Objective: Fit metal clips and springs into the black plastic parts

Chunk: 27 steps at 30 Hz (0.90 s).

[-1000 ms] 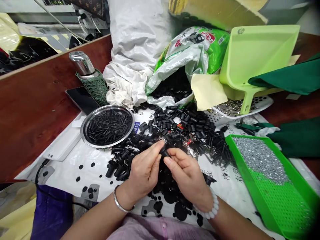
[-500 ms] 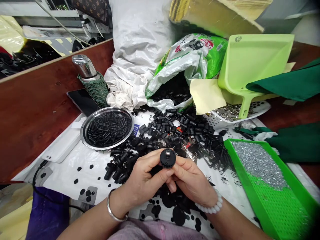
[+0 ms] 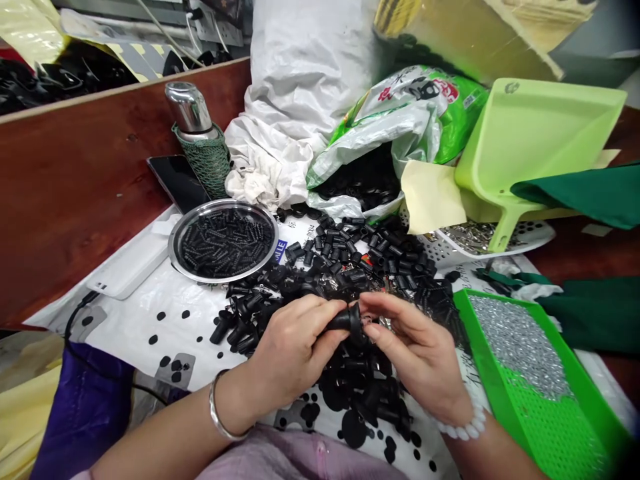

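My left hand (image 3: 293,347) is closed round the stem of a small black plastic part (image 3: 349,321) with a round flared cap. My right hand (image 3: 417,350) pinches the cap end of the same part with thumb and forefinger. Both hands hover just above a heap of black tube-shaped parts (image 3: 345,267) spread over a white sheet (image 3: 145,313). A silver bangle is on my left wrist and a white bead bracelet on my right.
A round metal dish (image 3: 223,240) of black springs lies left of the heap. A green tray (image 3: 535,373) of small silver pieces sits at right. Behind are a green-white bag (image 3: 400,127) of black parts, a light green dustpan (image 3: 535,133), a netted metal flask (image 3: 197,140) and a phone (image 3: 177,181).
The black part has turned from cap-up, facing me, to lying sideways between my hands. My hands have shifted slightly right over the heap, and the view has moved left.
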Available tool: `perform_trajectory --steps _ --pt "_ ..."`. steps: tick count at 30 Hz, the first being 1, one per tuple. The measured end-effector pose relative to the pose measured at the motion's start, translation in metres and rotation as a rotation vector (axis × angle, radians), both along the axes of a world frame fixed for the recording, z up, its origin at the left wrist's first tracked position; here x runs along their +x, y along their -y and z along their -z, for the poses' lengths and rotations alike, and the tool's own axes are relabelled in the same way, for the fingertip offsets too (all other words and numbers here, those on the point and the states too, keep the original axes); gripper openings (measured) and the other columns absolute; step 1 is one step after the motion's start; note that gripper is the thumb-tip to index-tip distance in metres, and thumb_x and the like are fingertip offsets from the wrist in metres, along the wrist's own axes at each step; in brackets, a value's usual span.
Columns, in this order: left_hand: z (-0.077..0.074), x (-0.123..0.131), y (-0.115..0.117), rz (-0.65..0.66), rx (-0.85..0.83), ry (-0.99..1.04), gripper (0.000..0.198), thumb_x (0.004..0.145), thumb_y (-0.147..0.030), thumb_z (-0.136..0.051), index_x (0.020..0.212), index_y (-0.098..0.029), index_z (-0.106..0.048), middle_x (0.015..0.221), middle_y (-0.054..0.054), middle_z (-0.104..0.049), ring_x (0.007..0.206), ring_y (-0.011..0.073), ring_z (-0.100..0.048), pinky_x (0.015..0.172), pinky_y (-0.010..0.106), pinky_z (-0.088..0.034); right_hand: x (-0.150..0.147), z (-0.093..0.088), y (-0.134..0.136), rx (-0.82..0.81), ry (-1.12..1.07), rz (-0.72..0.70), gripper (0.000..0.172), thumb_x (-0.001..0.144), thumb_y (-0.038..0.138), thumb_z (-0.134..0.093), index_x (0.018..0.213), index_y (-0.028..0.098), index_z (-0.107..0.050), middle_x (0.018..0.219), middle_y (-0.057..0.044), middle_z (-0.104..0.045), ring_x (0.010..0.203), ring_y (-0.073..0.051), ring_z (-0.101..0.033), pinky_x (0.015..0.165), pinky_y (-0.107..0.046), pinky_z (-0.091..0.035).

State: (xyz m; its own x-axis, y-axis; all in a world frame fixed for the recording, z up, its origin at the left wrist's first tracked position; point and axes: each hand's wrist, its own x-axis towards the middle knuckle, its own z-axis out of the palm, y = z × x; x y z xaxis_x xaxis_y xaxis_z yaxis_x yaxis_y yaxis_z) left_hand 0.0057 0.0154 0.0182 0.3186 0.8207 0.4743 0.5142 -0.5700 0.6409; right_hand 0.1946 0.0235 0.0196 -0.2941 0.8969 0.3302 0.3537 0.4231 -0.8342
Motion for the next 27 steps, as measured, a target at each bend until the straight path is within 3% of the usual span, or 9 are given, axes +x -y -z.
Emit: perform_trajectory --steps 5,10,19,23,27 --pt "0.008 -0.005 0.002 0.008 -0.010 -0.020 0.022 0.088 -0.022 -0.048 0.105 -0.011 -0.056 0.084 0.008 -0.063 0.073 0.0164 -0.058 0.067 0.030 -0.050 -0.004 0.006 0.002 0.103 0.026 -0.017 0.033 0.080 0.013 -0.060 0.110 0.025 -0.061 0.105 -0.005 -0.065 0.091 -0.018 -0.063 0.078 -0.029 -0.054" --pt "0.015 -0.006 0.004 0.065 0.031 -0.011 0.020 0.089 -0.020 -0.045 0.104 -0.010 -0.054 0.085 0.009 -0.063 0.074 0.0167 -0.058 0.067 0.029 -0.050 -0.011 0.008 0.004 0.144 -0.046 0.019 0.031 0.077 0.007 -0.060 0.098 0.028 -0.069 0.095 -0.003 -0.069 0.082 -0.017 -0.066 0.073 -0.028 -0.056" --pt "0.002 -0.010 -0.005 0.339 -0.179 -0.030 0.018 0.088 -0.026 -0.050 0.088 -0.011 -0.060 0.067 0.002 -0.055 0.060 0.0116 -0.049 0.057 0.022 -0.042 0.002 0.018 0.007 0.024 -0.162 -0.076 0.026 0.079 0.009 -0.059 0.097 0.025 -0.069 0.093 -0.005 -0.068 0.082 -0.019 -0.065 0.068 -0.032 -0.056" --pt "0.005 -0.003 -0.007 0.216 -0.101 -0.045 0.022 0.088 -0.025 -0.048 0.098 -0.008 -0.058 0.073 0.005 -0.058 0.065 0.0140 -0.051 0.060 0.025 -0.045 0.007 0.012 0.005 0.087 0.007 -0.055 0.030 0.084 0.010 -0.054 0.108 0.024 -0.063 0.103 -0.007 -0.066 0.095 -0.020 -0.062 0.082 -0.035 -0.052" --pt "0.006 0.002 -0.006 0.143 -0.029 -0.056 0.027 0.089 -0.023 -0.045 0.111 -0.009 -0.053 0.084 0.008 -0.061 0.075 0.0167 -0.055 0.070 0.030 -0.049 0.010 0.009 0.001 0.194 0.196 -0.142 0.053 0.086 0.027 -0.054 0.136 0.020 -0.037 0.123 -0.013 -0.053 0.111 -0.026 -0.052 0.090 -0.041 -0.047"
